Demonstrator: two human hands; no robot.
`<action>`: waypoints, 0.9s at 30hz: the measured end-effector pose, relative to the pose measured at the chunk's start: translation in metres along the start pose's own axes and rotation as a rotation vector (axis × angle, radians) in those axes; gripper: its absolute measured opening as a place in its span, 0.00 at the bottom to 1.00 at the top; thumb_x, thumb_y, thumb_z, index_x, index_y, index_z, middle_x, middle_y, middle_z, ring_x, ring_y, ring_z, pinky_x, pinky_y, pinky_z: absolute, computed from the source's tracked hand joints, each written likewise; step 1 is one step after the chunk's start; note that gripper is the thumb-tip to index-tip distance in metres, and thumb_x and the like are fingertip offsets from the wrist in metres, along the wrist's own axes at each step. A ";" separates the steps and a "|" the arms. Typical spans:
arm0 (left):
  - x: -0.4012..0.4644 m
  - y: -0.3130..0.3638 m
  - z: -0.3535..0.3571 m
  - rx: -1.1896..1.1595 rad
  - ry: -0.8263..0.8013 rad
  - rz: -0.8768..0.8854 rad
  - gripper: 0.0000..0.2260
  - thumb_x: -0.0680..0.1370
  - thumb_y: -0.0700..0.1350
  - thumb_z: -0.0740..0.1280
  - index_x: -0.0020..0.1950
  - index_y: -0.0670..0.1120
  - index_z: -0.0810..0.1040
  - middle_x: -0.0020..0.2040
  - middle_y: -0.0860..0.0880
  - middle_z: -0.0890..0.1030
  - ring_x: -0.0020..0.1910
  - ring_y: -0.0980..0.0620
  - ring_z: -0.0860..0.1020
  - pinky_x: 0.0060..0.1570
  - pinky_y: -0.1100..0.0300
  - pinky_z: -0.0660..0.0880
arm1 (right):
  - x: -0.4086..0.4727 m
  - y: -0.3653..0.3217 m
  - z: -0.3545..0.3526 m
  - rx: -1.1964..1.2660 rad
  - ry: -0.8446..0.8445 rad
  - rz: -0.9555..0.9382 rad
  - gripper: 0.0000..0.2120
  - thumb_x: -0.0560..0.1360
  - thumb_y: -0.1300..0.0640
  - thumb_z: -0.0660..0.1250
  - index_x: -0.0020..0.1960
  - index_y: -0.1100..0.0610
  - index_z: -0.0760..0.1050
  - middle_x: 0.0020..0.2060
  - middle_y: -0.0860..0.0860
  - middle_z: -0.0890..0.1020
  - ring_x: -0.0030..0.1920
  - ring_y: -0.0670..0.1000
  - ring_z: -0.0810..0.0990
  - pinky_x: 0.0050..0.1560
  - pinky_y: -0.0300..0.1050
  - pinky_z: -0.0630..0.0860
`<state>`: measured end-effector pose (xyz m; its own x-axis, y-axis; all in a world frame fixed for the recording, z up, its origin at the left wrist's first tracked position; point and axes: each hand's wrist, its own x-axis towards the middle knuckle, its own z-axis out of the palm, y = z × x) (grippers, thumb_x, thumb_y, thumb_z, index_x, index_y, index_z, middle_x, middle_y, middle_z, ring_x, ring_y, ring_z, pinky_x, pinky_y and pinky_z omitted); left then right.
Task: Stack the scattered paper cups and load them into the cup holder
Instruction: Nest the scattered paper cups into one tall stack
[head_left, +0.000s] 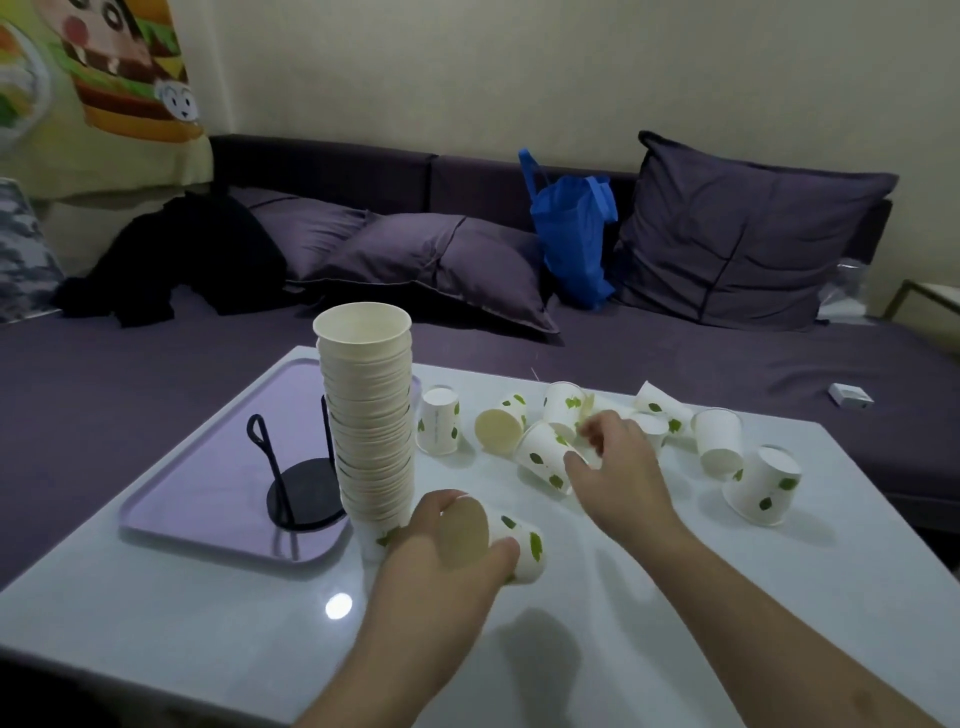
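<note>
A tall stack of white paper cups (370, 415) stands on the white table (208, 623), beside the black wire cup holder (296, 488). My left hand (447, 551) grips one leaf-printed cup (519, 545) lying on its side, right of the stack's foot. My right hand (618, 467) reaches into the scattered cups, its fingers curled around a tilted cup (543, 457). Several more loose cups lie around it: an upside-down cup (439, 421), a cup on its side with its mouth toward me (500, 428), and two cups further right (719, 441), (763, 486).
The cup holder stands on a lilac tray (171, 499) at the table's left. Behind the table runs a purple sofa with cushions (743, 234), a blue bag (571, 234) and dark clothing (192, 254). A small box (850, 396) lies on the sofa seat at the right.
</note>
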<state>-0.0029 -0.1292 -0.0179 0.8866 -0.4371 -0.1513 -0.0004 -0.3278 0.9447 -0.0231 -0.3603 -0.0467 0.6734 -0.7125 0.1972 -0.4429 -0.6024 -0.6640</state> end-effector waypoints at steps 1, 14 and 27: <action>-0.001 0.002 -0.001 0.043 -0.015 0.036 0.16 0.73 0.55 0.75 0.58 0.58 0.75 0.53 0.60 0.79 0.55 0.49 0.81 0.59 0.50 0.79 | 0.003 0.001 0.007 -0.117 -0.026 -0.026 0.18 0.79 0.51 0.71 0.67 0.51 0.73 0.60 0.49 0.75 0.60 0.52 0.74 0.58 0.48 0.75; 0.000 0.010 -0.016 -0.135 -0.082 0.075 0.24 0.66 0.53 0.83 0.57 0.62 0.77 0.49 0.67 0.83 0.44 0.64 0.83 0.46 0.64 0.79 | 0.005 -0.003 0.016 -0.223 -0.448 0.083 0.16 0.65 0.46 0.76 0.46 0.53 0.75 0.43 0.50 0.82 0.43 0.53 0.81 0.41 0.46 0.75; -0.026 0.109 -0.103 -0.215 0.235 0.575 0.29 0.65 0.58 0.79 0.65 0.60 0.79 0.56 0.59 0.85 0.55 0.58 0.84 0.52 0.57 0.82 | -0.046 -0.050 -0.027 0.648 -0.349 0.016 0.32 0.63 0.51 0.84 0.65 0.48 0.78 0.56 0.49 0.88 0.58 0.54 0.86 0.61 0.56 0.84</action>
<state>0.0217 -0.0670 0.1191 0.8501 -0.2905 0.4392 -0.4332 0.0883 0.8970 -0.0476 -0.3067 -0.0032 0.8666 -0.4988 0.0145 -0.0885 -0.1822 -0.9793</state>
